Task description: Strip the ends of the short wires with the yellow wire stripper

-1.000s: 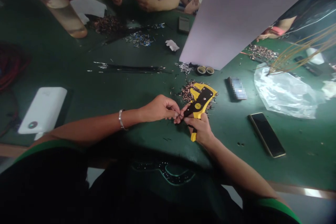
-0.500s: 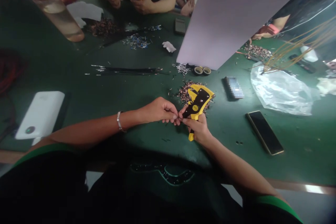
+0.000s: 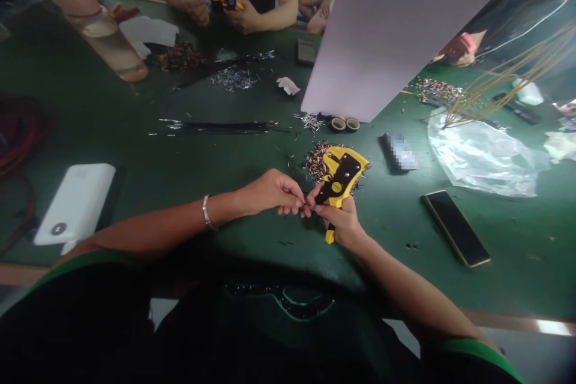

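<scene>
My left hand, with a bracelet at the wrist, is closed in a pinch. Its fingertips meet those of my right hand, and a thin dark wire shows between them, mostly covered by fingers. Wrapped in the right hand is a yellow and black wire stripper, its head pointing away from me. Beneath and behind the tool lies a heap of copper and black wire scraps. Beyond the left hand a bundle of black wires with bare ends lies across the green table.
Behind the scraps are silver terminals, two tape rolls and a large pale panel. To the right lie a phone, a second device and a plastic bag. A power bank lies left. Opposite, a co-worker's hand holds another stripper.
The view has shifted slightly. Both hands stay together in nearly the same pose, with the stripper still in the right hand; the thin wire shows a little more between the fingertips.
</scene>
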Action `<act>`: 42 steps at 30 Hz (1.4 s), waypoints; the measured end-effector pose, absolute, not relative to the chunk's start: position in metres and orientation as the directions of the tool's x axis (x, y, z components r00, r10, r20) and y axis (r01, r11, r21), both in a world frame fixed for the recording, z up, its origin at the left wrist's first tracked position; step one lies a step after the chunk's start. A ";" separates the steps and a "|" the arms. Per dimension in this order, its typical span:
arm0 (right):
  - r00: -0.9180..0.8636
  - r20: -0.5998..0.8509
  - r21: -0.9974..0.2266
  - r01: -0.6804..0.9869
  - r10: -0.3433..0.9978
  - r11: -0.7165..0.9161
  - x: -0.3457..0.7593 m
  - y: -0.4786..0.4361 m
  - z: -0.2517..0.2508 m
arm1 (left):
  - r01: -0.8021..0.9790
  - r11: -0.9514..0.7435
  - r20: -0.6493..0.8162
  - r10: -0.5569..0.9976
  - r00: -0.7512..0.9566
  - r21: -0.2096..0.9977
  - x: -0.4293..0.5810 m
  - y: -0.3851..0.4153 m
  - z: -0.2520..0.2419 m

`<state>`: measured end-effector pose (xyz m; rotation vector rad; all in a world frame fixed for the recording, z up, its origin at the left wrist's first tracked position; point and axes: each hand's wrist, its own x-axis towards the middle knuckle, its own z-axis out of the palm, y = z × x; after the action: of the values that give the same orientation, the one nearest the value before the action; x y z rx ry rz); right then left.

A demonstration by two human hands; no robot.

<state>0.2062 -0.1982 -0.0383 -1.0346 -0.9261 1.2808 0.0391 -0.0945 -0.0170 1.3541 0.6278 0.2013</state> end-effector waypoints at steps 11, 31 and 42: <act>0.084 -0.015 -0.959 -0.283 0.996 0.009 0.207 -0.198 -0.036 | 0.211 0.231 -0.301 0.489 0.818 0.950 0.039 -0.094 -0.016; 0.097 0.024 -0.935 -0.350 0.995 0.057 0.211 -0.194 -0.032 | 0.116 0.372 -0.339 0.618 0.709 0.921 0.035 -0.087 -0.008; 0.073 -0.033 -0.951 -0.309 0.997 -0.009 0.214 -0.192 -0.037 | 0.052 0.446 -0.355 0.632 0.689 0.894 0.034 -0.080 0.007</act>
<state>0.2137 -0.1922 -0.0371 -1.0265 -0.9116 1.3002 0.0342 -0.0805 0.0071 1.0647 0.7519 0.4046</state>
